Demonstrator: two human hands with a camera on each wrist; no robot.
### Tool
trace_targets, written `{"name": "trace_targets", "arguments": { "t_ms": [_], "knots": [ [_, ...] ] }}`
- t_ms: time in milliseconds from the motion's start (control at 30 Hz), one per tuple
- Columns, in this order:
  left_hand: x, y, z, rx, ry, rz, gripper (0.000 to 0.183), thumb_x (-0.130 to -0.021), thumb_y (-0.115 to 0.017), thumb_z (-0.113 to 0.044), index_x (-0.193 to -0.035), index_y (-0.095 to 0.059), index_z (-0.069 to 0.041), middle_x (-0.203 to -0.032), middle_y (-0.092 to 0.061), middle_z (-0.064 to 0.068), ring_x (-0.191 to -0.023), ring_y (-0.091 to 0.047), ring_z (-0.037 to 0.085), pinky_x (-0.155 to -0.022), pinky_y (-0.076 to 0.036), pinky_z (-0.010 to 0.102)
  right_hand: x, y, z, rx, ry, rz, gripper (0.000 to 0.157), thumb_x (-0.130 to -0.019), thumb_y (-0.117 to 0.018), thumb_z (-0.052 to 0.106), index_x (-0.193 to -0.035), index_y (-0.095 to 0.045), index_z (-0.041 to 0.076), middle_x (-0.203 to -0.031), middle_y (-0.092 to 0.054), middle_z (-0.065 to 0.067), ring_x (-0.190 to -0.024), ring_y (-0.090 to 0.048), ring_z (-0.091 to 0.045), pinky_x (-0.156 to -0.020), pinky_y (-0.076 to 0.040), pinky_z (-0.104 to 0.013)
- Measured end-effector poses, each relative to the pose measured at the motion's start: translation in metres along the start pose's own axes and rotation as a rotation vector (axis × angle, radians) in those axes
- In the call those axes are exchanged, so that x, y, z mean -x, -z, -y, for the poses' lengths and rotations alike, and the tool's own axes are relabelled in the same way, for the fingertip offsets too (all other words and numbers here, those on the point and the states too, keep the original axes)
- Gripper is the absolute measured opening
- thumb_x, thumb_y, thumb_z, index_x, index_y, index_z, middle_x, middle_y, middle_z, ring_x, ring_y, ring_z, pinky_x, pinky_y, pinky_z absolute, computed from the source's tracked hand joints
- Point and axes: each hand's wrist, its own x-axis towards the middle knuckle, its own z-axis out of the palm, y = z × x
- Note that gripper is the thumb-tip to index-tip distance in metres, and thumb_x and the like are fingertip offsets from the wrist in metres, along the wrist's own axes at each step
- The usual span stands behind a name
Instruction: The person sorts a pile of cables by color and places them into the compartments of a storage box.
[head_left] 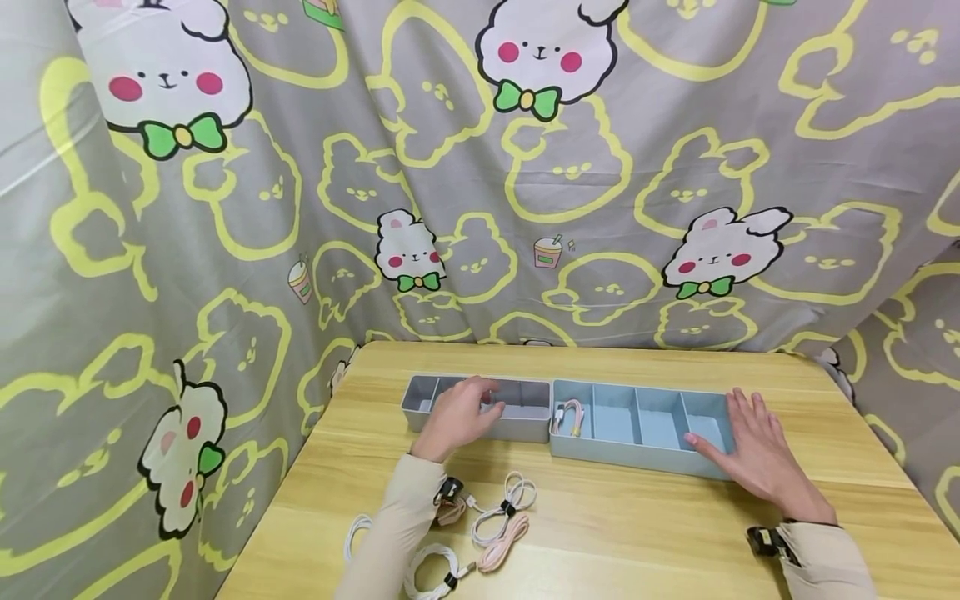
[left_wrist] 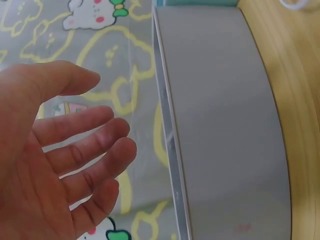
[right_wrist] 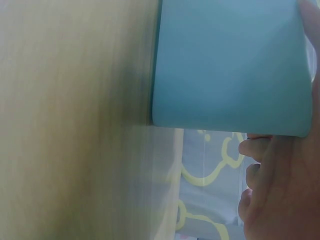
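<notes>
Left hand (head_left: 461,414), fingers loosely parted, grey box (head_left: 517,428) beneath them, right hand (head_left: 767,457) resting at one end of blue box (head_left: 637,454), thumb spread from fingers, bundled cable (head_left: 577,407) left of these

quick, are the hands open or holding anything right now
Left hand: open, holding nothing, over the grey box.
Right hand: open, resting against the right end of the blue box.
</notes>
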Motion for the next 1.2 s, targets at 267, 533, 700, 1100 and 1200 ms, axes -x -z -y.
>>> {"name": "trace_targets", "arguments": {
  "t_ms": [267,533,700,1100,1200],
  "knots": [
    [0.017,0.014,0.024,0.002,0.012,0.001,0.024,-0.096,-0.070,-0.029,-0.114,-0.076,-0.014,-0.099,-0.073,0.001,-0.076,-0.062,0.010,-0.061,-0.050,0.026,0.000,0.000,0.001,-0.002,0.001,-0.007,0.108,-0.099,-0.056,0.060,-0.160,-0.004,-0.013,-0.167,0.002,-0.039,-0.155,0.016,-0.055,-0.123,0.012,-0.071],
    [0.043,0.030,0.055,0.021,0.058,-0.001,0.021,-0.094,-0.073,-0.022,-0.112,-0.077,-0.011,-0.096,-0.072,0.001,-0.078,-0.060,0.007,-0.068,-0.052,0.026,0.001,0.000,0.002,-0.006,0.006,-0.006,0.108,-0.099,-0.056,0.059,-0.160,-0.003,-0.013,-0.167,0.004,-0.038,-0.155,0.018,-0.054,-0.123,0.014,-0.070],
    [0.060,0.035,0.074,0.041,0.117,0.032,0.023,-0.093,-0.073,-0.019,-0.113,-0.076,-0.009,-0.093,-0.070,-0.002,-0.080,-0.060,0.007,-0.071,-0.053,0.028,0.000,0.000,0.001,0.000,0.005,-0.008,0.108,-0.099,-0.056,0.059,-0.160,-0.003,-0.013,-0.167,0.003,-0.039,-0.155,0.018,-0.054,-0.123,0.014,-0.070],
    [0.091,0.033,0.102,0.045,0.130,0.105,0.027,-0.093,-0.069,-0.013,-0.117,-0.074,-0.001,-0.092,-0.070,0.002,-0.085,-0.065,0.019,-0.069,-0.051,0.027,0.000,-0.001,-0.001,-0.004,0.003,-0.008,0.108,-0.099,-0.056,0.059,-0.160,-0.003,-0.013,-0.166,0.000,-0.040,-0.155,0.019,-0.053,-0.123,0.013,-0.070],
    [0.096,0.031,0.106,0.041,0.134,0.114,0.028,-0.093,-0.070,-0.013,-0.117,-0.073,0.000,-0.091,-0.070,0.002,-0.084,-0.065,0.018,-0.068,-0.051,0.026,0.000,-0.002,-0.001,-0.007,0.003,-0.007,0.108,-0.099,-0.056,0.059,-0.160,-0.004,-0.013,-0.166,-0.001,-0.040,-0.155,0.018,-0.054,-0.123,0.013,-0.071]
  ]
}}
